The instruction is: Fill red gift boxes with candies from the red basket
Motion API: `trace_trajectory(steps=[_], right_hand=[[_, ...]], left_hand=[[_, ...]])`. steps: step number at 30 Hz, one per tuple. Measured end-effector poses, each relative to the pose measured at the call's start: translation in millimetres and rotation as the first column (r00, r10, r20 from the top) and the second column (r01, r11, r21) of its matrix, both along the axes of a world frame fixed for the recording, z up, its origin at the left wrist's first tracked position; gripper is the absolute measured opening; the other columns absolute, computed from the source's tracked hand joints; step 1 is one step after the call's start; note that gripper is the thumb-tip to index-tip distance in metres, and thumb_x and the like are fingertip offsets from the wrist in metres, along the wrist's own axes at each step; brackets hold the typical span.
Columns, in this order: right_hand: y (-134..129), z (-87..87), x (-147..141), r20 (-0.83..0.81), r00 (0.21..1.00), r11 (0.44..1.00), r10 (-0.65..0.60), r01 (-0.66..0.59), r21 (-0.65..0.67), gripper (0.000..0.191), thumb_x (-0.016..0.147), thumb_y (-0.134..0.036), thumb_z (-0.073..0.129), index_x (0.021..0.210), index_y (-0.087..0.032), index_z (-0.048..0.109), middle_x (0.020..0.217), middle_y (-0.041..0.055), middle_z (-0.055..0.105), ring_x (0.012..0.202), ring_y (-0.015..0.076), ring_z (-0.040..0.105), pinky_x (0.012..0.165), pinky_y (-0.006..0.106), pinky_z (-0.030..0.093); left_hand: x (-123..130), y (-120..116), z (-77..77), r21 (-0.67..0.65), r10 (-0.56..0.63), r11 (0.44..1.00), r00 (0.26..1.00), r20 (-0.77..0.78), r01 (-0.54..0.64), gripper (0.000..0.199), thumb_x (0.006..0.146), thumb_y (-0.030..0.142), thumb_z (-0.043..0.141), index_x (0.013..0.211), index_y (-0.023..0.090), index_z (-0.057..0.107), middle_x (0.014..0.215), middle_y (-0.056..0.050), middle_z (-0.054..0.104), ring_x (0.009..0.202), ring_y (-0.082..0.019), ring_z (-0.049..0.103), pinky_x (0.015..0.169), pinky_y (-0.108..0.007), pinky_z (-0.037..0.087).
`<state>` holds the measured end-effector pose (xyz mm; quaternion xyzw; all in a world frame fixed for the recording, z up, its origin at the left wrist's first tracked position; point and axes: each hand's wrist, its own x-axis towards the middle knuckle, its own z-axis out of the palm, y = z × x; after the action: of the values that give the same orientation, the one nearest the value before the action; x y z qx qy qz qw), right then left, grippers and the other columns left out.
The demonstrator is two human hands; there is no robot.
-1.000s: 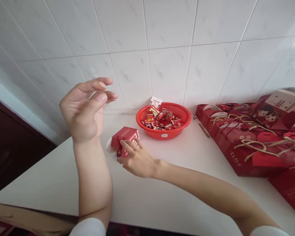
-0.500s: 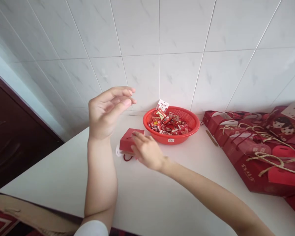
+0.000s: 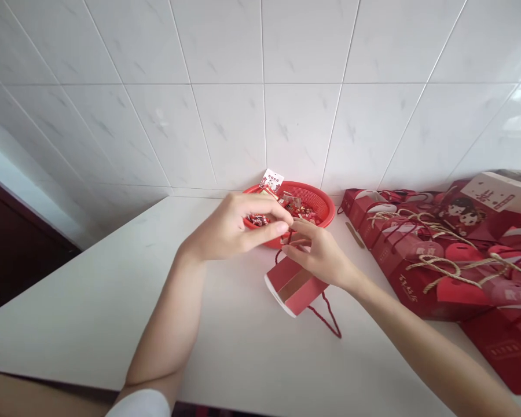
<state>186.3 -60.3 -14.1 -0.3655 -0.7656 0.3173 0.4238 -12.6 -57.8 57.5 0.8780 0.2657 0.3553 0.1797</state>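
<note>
A small red gift box (image 3: pixel 301 285) with a tan strip on one side is tilted below my right hand (image 3: pixel 319 250). My right hand's fingers are closed at the top of the box, where a dark red cord handle (image 3: pixel 279 255) rises to the fingertips. Another cord loop (image 3: pixel 331 324) hangs from the box's lower side. My left hand (image 3: pixel 238 227) is curled, thumb and fingertips drawn together right against the right fingertips; what lies between them is hidden. Behind both hands stands a red plastic basket (image 3: pixel 329 214) of wrapped sweets (image 3: pixel 298 204), partly covered by the left hand.
Many red gift boxes (image 3: pixel 410 272) with rope and cord handles are packed along the right side of the white table (image 3: pixel 104 301). A thin brown strip (image 3: pixel 355 235) lies beside them. The tiled wall (image 3: pixel 226 133) closes off the back.
The gift box has moved right, towards me, and turned with my right hand. My left hand has come down from its raised position to meet the right. The camera view has shifted right.
</note>
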Motion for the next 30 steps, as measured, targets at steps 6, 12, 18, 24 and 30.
trace_trajectory(steps=[6,12,18,24,30], right_hand=[[6,-16.0,21,0.056,0.996,0.997,-0.063,0.065,-0.029,0.036,0.085,-0.024,0.063,0.12,-0.019,0.066,0.112,0.0094,0.071,0.088,0.0204,0.072,0.079,0.036,0.061],[5,-25.5,30,0.088,0.993,0.982,-0.074,0.088,-0.165,0.041,0.09,-0.021,0.053,0.129,-0.016,0.061,0.106,0.0092,0.075,0.083,0.0205,0.074,0.076,0.035,0.06],[11,-20.6,39,0.103,0.993,0.99,-0.054,0.067,-0.127,0.043,0.089,-0.015,0.048,0.13,-0.016,0.062,0.094,0.0074,0.077,0.085,0.0215,0.074,0.08,0.037,0.06],[9,-7.5,54,0.193,0.981,0.998,-0.035,0.025,0.056,0.039,0.085,-0.017,0.059,0.123,-0.024,0.065,0.128,0.0082,0.066,0.107,0.0228,0.069,0.089,0.039,0.058],[0,3.0,64,0.285,0.958,0.994,-0.041,0.011,0.105,0.01,0.086,-0.016,0.064,0.091,-0.022,0.07,0.104,0.0054,0.07,0.095,0.0208,0.067,0.084,0.035,0.055]], left_hand=[[22,0,-16.4,-0.167,0.007,0.981,0.887,-0.462,-0.095,0.018,0.089,0.036,0.059,0.093,0.023,0.071,0.093,-0.002,0.071,0.082,-0.019,0.064,0.069,-0.029,0.046],[38,-1,-26.9,-0.211,0.009,0.958,0.757,-0.654,-0.194,0.023,0.081,0.043,0.063,0.078,0.02,0.058,0.081,-0.002,0.061,0.07,-0.019,0.056,0.055,-0.029,0.036],[55,8,-38.5,-0.264,-0.074,0.953,0.733,-0.677,-0.148,0.013,0.077,0.024,0.057,0.068,0.02,0.049,0.075,-0.004,0.06,0.063,-0.018,0.055,0.051,-0.029,0.033],[50,13,-39.9,-0.334,-0.035,0.919,0.8,-0.599,-0.209,0.002,0.085,0.023,0.051,0.085,0.022,0.051,0.073,-0.001,0.063,0.058,-0.017,0.058,0.051,-0.027,0.037],[47,20,-43.9,-0.5,-0.14,0.847,0.832,-0.536,-0.179,0.013,0.088,0.02,0.043,0.092,0.022,0.055,0.084,-0.001,0.066,0.06,-0.017,0.067,0.049,-0.024,0.046]])
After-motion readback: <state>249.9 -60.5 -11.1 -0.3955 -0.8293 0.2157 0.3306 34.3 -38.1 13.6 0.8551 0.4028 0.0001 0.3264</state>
